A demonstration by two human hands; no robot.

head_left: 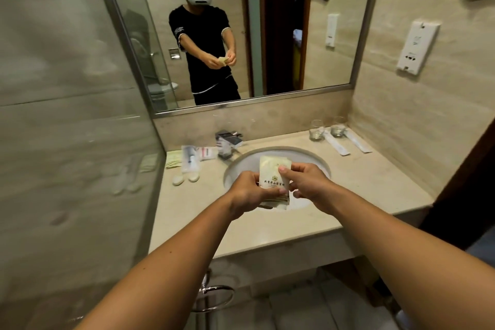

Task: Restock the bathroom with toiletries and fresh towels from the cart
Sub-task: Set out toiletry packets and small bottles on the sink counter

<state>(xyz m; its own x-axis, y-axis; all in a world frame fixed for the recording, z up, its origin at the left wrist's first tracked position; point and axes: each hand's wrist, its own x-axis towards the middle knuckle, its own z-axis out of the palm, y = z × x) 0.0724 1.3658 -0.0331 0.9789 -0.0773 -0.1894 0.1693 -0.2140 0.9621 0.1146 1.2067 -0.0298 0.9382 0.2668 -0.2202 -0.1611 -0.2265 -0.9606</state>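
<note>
A small stack of cream toiletry packets (273,178) with a flower logo and dark print is held over the sink basin (316,161). My left hand (247,191) grips the stack's lower left from beneath, thumb on its front. My right hand (302,182) pinches the top packet's right side with thumb and fingers. On the counter left of the tap lie several placed toiletries: a yellow-green packet (174,159), a clear-wrapped kit (190,158), a white box (206,153) and two small oval soaps (184,178).
The beige counter (375,185) carries two glasses (326,130) and two long white sachets (348,142) at the back right. A chrome tap (227,143) stands behind the basin. A glass shower panel (80,128) closes off the left; a mirror (281,35) shows a person.
</note>
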